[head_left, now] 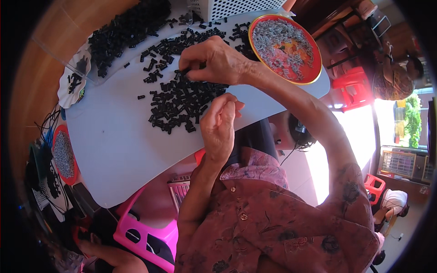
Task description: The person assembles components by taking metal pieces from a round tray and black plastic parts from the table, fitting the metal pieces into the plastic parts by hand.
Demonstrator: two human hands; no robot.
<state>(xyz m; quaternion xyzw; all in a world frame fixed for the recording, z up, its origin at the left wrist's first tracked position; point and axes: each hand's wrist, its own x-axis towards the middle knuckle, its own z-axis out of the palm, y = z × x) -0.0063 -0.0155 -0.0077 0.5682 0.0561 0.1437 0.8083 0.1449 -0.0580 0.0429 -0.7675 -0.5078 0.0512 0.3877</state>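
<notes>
Many small black plastic parts lie in a loose heap on the pale table, with more spread toward its far side. Over the far part of this heap is my right hand, its thumb and fingers pinched round a small black plastic part, mostly covered by the fingertips. My left hand is raised at the heap's near right edge. Its fingers are curled in against the thumb, and whatever they hold is hidden.
A red tray of small silvery pieces stands at the table's right end. White perforated basket at the far edge; big black pile at far left. Red basin of silvery pieces beside the table; pink stool below. Other people sit nearby.
</notes>
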